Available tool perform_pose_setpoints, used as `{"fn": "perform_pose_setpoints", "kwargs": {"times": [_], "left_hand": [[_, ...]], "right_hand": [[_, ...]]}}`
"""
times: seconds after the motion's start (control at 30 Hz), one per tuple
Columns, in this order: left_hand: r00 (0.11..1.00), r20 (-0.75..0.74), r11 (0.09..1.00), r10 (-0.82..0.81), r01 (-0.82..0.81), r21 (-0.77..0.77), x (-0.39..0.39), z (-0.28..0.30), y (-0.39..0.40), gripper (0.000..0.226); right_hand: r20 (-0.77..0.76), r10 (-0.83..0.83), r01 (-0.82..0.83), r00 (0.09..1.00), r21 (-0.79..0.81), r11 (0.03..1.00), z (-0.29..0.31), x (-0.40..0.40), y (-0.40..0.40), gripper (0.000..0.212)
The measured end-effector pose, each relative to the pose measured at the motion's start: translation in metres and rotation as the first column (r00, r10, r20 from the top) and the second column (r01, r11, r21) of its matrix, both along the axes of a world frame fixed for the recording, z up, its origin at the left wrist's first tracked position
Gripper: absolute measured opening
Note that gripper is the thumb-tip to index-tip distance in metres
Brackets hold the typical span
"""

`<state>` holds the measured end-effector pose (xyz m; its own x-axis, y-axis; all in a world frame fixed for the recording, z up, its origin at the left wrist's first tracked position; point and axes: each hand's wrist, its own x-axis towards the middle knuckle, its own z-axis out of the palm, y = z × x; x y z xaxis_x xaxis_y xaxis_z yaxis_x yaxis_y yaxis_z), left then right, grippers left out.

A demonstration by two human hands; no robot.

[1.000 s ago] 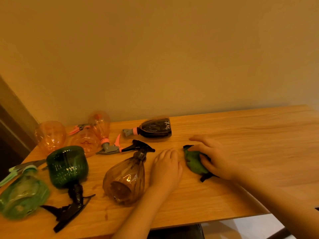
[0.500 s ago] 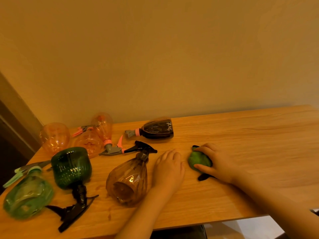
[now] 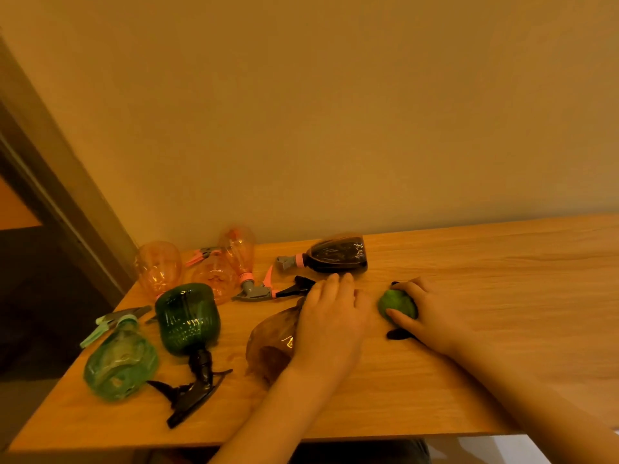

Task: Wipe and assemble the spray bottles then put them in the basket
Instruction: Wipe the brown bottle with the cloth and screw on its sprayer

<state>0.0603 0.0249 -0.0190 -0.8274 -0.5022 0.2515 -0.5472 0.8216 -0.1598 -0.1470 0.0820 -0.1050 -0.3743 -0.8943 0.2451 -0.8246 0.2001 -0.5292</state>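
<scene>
Several spray bottles lie on the wooden table [image 3: 469, 363]. A brown bottle [image 3: 268, 343] with a black spray head [image 3: 301, 285] lies at the centre. My left hand [image 3: 330, 316] rests over its neck and shoulder with the fingers stretched forward. To the right, my right hand [image 3: 435, 313] grips a bunched green cloth [image 3: 397, 304] against the table top. Behind the hands lies a dark bottle [image 3: 338, 254] with a grey and pink nozzle.
At the left lie a dark green bottle [image 3: 187, 318] with a black trigger head [image 3: 194, 393], a light green bottle [image 3: 120, 363], and three orange bottles [image 3: 159, 266], one fitted with a grey trigger [image 3: 254, 291]. A wall runs behind the table. No basket is in view.
My left hand has slid left from the bare table onto the brown bottle's neck. My right hand has gathered the green cloth into a tighter ball.
</scene>
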Motion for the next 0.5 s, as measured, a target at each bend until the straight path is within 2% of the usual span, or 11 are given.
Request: {"fn": "perform_pose_setpoints", "kwargs": {"times": [0.1, 0.23, 0.33, 0.43, 0.5], "left_hand": [[0.979, 0.07, 0.981, 0.191, -0.193, 0.019, 0.021, 0.015, -0.006, 0.038], [0.931, 0.185, 0.943, 0.315, -0.328, 0.047, 0.048, 0.016, -0.015, 0.061], [0.94, 0.212, 0.947, 0.266, -0.297, 0.125, 0.06, 0.015, -0.018, 0.063], [0.967, 0.213, 0.965, 0.142, -0.184, 0.188, 0.069, 0.02, -0.023, 0.063], [0.972, 0.228, 0.964, 0.052, -0.108, 0.243, 0.076, 0.023, -0.028, 0.061]], "right_hand": [[0.018, 0.006, -0.007, 1.0, 0.026, 1.0, 0.001, -0.004, 0.004, 0.054], [-0.01, 0.023, -0.022, 1.0, 0.012, 1.0, 0.003, -0.001, 0.005, 0.055], [-0.023, 0.059, -0.059, 0.998, -0.003, 0.998, 0.004, 0.001, 0.009, 0.058], [-0.056, 0.085, -0.086, 0.995, -0.02, 0.996, 0.006, 0.002, 0.011, 0.063], [-0.041, 0.106, -0.106, 0.994, -0.017, 0.994, 0.007, 0.002, 0.012, 0.059]]}}
